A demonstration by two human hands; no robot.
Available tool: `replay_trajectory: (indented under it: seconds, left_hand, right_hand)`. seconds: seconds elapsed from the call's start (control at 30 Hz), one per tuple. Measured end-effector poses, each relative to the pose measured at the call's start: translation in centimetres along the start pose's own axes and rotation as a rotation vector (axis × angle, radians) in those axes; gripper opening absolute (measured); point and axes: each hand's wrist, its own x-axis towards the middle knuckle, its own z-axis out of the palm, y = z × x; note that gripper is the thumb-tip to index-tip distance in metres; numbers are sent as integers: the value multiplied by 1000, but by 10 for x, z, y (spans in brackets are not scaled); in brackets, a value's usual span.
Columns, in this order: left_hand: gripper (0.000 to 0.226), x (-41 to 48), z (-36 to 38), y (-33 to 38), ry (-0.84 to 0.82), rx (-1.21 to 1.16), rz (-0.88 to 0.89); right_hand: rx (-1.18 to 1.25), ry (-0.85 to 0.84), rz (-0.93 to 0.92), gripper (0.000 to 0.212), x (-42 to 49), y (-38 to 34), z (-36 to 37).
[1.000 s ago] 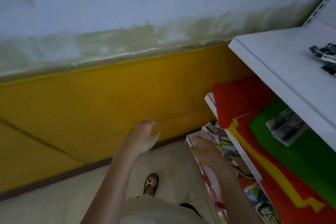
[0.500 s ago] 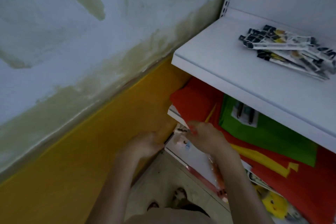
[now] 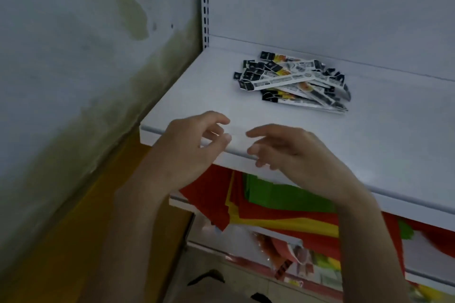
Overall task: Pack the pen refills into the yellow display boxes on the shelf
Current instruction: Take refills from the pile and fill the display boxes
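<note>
A loose pile of pen refill packets (image 3: 293,80), white with black ends, lies on the white shelf (image 3: 202,96) near its back. My left hand (image 3: 194,145) hovers at the shelf's front edge with fingers loosely curled and nothing in it. My right hand (image 3: 290,152) hangs beside it, fingers relaxed and pointing left, also holding nothing. Both hands are well short of the packets. No yellow display box is in view.
A slotted shelf upright (image 3: 205,2) runs up the back left corner beside a stained wall (image 3: 86,56). Red, green and yellow paper sheets (image 3: 270,202) lie on the lower shelf, with packaged goods (image 3: 285,256) below them.
The view has swung up from the floor and lower shelves to the upper shelf. Both hands have risen from the lower shelf to the front edge of the upper one.
</note>
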Motion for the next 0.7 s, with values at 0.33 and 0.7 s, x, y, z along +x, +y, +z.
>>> replay_trajectory:
  seconds: [0.33, 0.7]
  left_hand:
    - [26, 105, 15, -5, -146, -57, 6]
    - [13, 140, 45, -18, -239, -304, -92]
  right_hand:
    - [-291, 498, 127, 31, 76, 60, -60]
    - [-574, 666, 72, 18, 125, 75, -56]
